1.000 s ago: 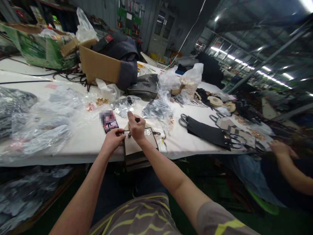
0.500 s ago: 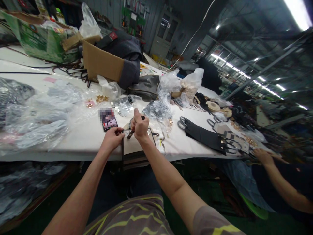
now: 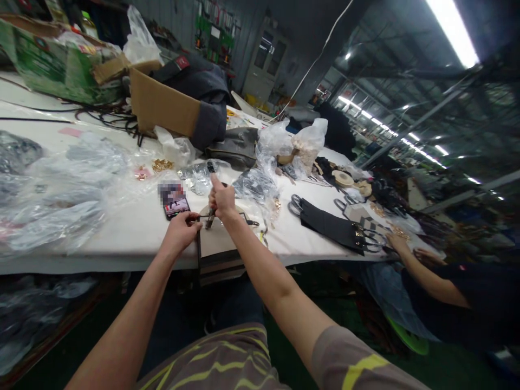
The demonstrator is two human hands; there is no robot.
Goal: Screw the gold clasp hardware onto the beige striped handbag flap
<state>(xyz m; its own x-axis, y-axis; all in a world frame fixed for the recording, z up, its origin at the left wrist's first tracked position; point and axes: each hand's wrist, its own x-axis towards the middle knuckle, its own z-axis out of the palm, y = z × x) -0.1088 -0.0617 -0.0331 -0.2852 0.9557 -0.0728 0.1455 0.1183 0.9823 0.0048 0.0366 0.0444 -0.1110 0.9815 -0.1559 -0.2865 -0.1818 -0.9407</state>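
Note:
A beige bag panel with dark edging and stripes lies in front of me, its near end hanging past the table edge. My left hand pinches the panel's upper left corner between thumb and fingers. Wrapped round a dark hand tool, my right hand is closed above the panel's top edge. The tool's lower end points down at the panel; its exact kind is unclear. A small dark strap sticks out at the panel's right corner. Left of it, a phone with a lit screen lies close to my left hand.
Crumpled plastic bags cover the left of the table. Behind are gold fittings and a cardboard box. Black bag pieces with handles lie to the right, near a co-worker's hand.
The view has shifted slightly. My right hand has turned the tool more upright, while my left hand keeps its hold on the corner. The co-worker's hands have moved over the pieces.

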